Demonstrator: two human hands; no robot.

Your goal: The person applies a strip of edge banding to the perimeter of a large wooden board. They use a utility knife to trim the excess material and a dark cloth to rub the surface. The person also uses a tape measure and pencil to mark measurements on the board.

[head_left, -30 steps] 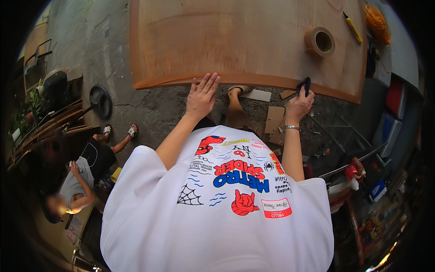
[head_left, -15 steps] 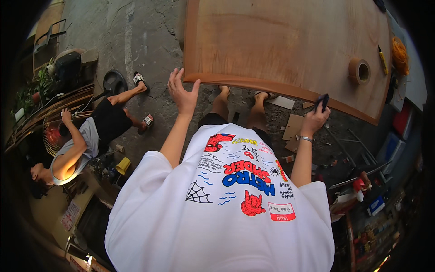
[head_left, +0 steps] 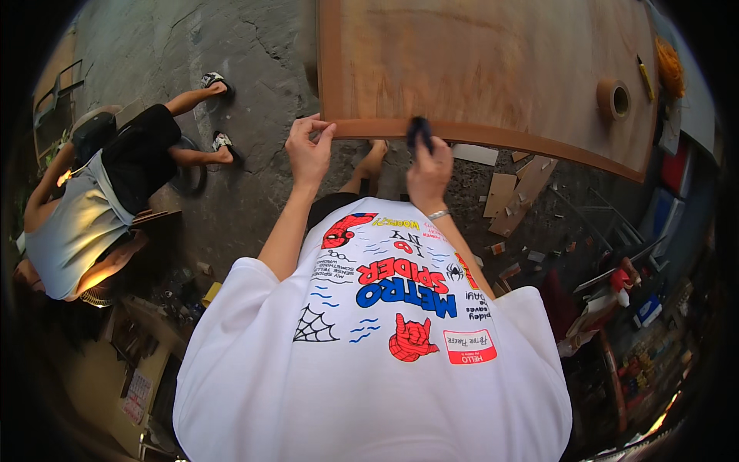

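A wide wooden board [head_left: 493, 58] reaches across the top of the head view, a brown tape strip [head_left: 500, 135] along its near edge. My left hand [head_left: 308, 150] is at the board's near left corner, thumb and fingers pinched on the tape's end. My right hand [head_left: 427, 169] grips a small dark object [head_left: 419, 132], blurred and too unclear to name, at the taped edge a short way to the right. A brown tape roll [head_left: 606, 98] and a yellow-handled tool [head_left: 643, 77] lie on the board's right part.
A person [head_left: 92, 215] in black shorts and sandals is at the left, beside a dark round base [head_left: 191, 173]. Cardboard offcuts [head_left: 500, 196] and scraps lie below the board. A metal frame [head_left: 616, 231] and an orange cord bundle [head_left: 668, 65] are at the right.
My left hand has closed on the board's corner. My right hand has moved left along the edge with the dark object. The other person has shifted at the left.
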